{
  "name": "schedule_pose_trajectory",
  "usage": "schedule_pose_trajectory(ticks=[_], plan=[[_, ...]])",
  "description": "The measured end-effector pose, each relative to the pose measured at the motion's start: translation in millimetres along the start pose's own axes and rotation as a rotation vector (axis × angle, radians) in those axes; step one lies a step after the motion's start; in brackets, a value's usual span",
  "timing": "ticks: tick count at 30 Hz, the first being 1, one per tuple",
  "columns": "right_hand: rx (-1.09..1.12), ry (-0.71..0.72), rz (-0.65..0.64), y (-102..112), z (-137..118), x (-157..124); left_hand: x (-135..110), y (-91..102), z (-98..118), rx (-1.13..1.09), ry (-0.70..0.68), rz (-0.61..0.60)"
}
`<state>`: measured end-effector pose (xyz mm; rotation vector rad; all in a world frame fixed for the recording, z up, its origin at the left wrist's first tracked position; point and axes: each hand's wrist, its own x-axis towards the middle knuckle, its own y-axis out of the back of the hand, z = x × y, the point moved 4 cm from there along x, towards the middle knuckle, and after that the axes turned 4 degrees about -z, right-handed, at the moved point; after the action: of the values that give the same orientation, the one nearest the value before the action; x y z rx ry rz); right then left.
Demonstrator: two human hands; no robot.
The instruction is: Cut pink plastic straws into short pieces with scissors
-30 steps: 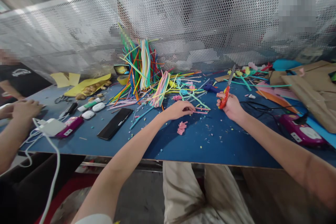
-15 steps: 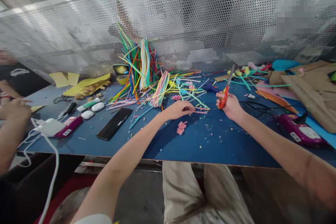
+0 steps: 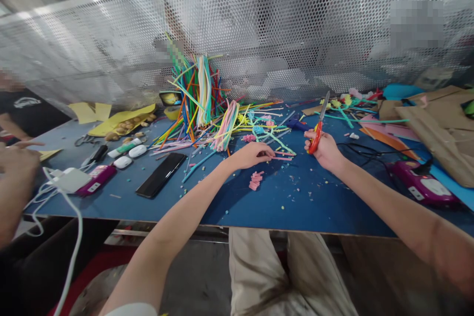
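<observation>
My left hand [image 3: 255, 154] is closed on pink pipe cleaners [image 3: 283, 158], whose ends stick out to the right just above the table. My right hand [image 3: 324, 148] grips orange-handled scissors [image 3: 319, 131], their blades together and pointing up and away. Between me and the left hand lies a small pile of short pink pipe cleaner pieces [image 3: 255, 180]. Beyond the hands are twisted flower shapes, among them a blue one [image 3: 258, 130] and a pink one [image 3: 249, 138]. A dark blue tool [image 3: 296, 124], perhaps a glue gun, rests behind them.
A big bundle of coloured pipe cleaners [image 3: 203, 91] stands against the perforated metal screen [image 3: 296, 34]. A black phone [image 3: 161, 175] lies at left, near a purple power strip [image 3: 97, 179]. Another purple power strip [image 3: 425, 182] and cardboard [image 3: 440, 133] are at right. A co-worker's arm [image 3: 17, 177] reaches in at far left.
My two hands, the scissors and the pink pipe cleaners stay almost where they were. At far left, the co-worker's hand has shifted slightly to the left.
</observation>
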<state>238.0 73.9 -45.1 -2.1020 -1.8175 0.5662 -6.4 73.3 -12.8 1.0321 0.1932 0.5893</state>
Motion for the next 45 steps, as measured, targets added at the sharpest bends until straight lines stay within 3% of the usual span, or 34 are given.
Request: schedule_pose_trajectory(ticks=[45], plan=[[-0.019,0.001,-0.011,-1.2,-1.2,-1.9,-0.2,2.0,6.4,-0.001,0.007,-0.004]])
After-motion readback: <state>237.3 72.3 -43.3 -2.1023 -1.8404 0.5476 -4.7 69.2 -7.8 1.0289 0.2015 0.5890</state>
